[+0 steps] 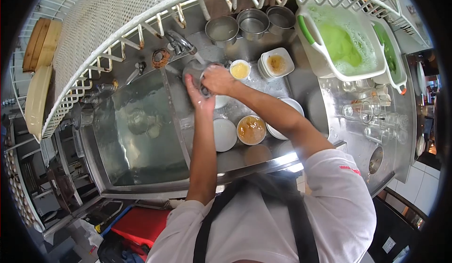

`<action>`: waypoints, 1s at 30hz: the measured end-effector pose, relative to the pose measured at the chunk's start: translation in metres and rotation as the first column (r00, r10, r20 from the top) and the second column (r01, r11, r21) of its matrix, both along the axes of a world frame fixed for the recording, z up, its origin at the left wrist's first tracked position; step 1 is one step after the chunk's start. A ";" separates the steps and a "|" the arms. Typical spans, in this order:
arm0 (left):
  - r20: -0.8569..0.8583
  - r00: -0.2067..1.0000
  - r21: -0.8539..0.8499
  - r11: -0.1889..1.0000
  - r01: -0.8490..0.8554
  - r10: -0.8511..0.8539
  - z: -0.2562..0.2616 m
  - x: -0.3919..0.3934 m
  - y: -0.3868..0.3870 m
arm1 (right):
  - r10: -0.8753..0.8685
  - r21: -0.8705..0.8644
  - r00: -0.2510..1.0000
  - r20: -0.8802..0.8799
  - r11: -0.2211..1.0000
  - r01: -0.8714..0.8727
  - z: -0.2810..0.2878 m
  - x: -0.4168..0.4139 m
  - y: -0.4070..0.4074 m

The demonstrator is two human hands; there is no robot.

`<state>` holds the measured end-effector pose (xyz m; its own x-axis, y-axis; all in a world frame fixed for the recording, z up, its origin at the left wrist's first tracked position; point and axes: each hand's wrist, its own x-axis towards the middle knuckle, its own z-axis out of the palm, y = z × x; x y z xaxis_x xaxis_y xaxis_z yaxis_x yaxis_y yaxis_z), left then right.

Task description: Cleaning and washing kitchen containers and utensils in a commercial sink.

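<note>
Below the running metal faucet (182, 43) my left hand (200, 95) holds a round, greyish vessel (191, 73), apparently metal, tilted in the water stream. My right hand (218, 79) is curled at the vessel's near side; whether it grips the rim or a scrubber is hidden by the fingers. Just right of that hand stands a small white cup (240, 69) with yellow content. Nearer to me, a white plate (225, 134) lies beside a white bowl (251, 130) of brownish-orange liquid. A stack of square white bowls (276, 64) holds brown residue.
A water-filled sink basin (141, 143) with submerged items lies left. Several metal pots (253, 23) line the back. White tubs (348, 74) of green, sudsy water stand right, above glasses (369, 111). A white wire rack (141, 26) overhangs the sink; more plates (296, 104) sit under my right arm.
</note>
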<state>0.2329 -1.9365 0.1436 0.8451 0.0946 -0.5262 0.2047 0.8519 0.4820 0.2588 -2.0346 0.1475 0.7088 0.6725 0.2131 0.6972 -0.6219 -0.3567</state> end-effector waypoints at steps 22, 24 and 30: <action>0.081 0.984 0.344 0.931 0.123 -0.160 -0.021 0.030 0.000 | -0.369 0.532 0.602 -0.708 0.283 0.798 -0.040 0.000 0.055; -0.019 0.999 0.637 0.770 0.040 -0.036 -0.019 0.024 0.002 | -0.034 0.340 0.338 -0.940 -0.063 0.938 -0.029 -0.010 0.041; 0.021 0.993 0.340 0.934 -0.112 0.112 -0.003 -0.001 0.018 | -0.258 0.437 0.450 -0.855 0.110 0.893 0.019 -0.019 0.032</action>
